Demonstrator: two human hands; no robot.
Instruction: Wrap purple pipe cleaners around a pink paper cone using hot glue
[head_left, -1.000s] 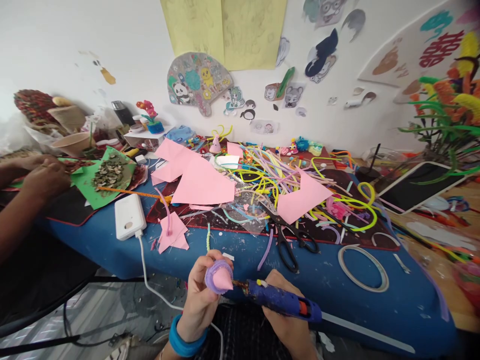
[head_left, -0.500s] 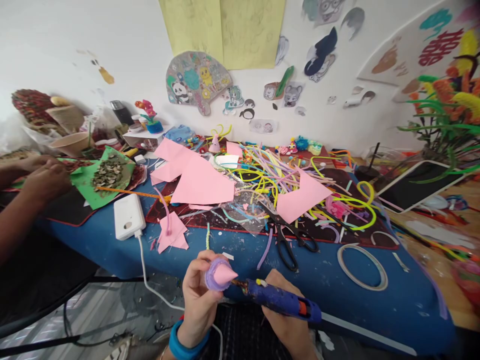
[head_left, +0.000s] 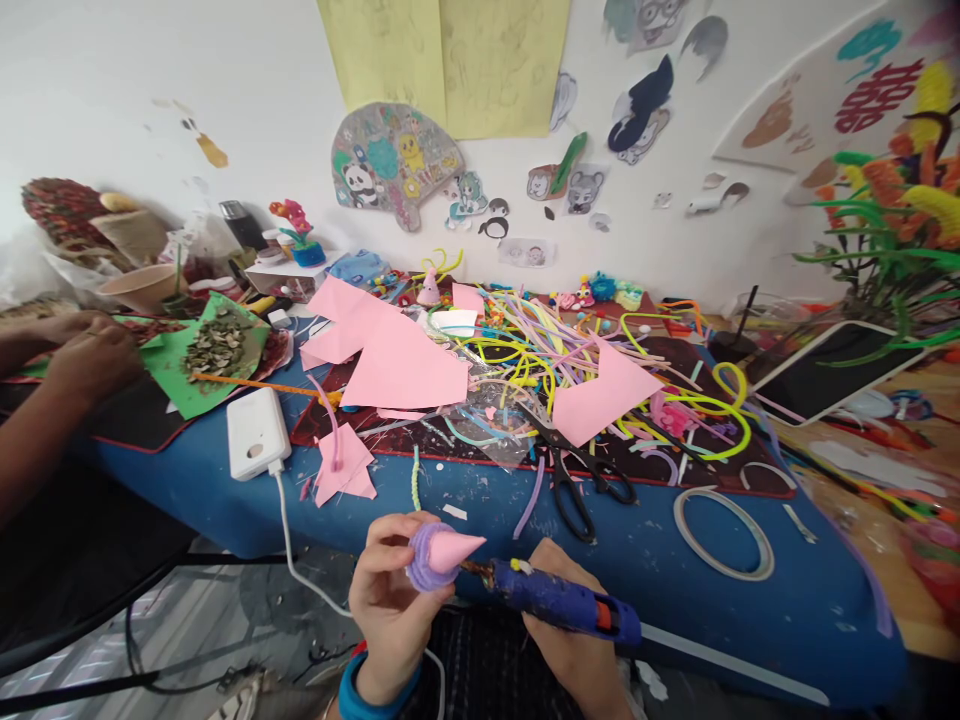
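Note:
Between the fingers and thumb of my left hand (head_left: 390, 590) is a small pink paper cone (head_left: 455, 551) with a fuzzy purple pipe-cleaner band (head_left: 427, 560) wound round its base. The cone's tip points right. My right hand (head_left: 566, 610) is wrapped round a dark blue hot glue gun (head_left: 559, 597), its stained nozzle close to the purple band; whether they touch I cannot tell. A long translucent glue stick (head_left: 735, 662) sticks out of the gun's back end. Beyond the hands lie black-handled scissors (head_left: 581, 490) and a short purple pipe-cleaner piece (head_left: 530, 498).
Pink paper sheets (head_left: 409, 365) and a heap of coloured pipe cleaners (head_left: 525, 340) cover the mat. A white power bank (head_left: 257, 432) with a cable stands left, a tape roll (head_left: 724, 533) right. Another person's hands (head_left: 94, 365) work at far left by green paper (head_left: 184, 385).
My left hand has turned the cone slightly, so its tip points more to the right and more of the purple band shows. The glue gun has hardly moved.

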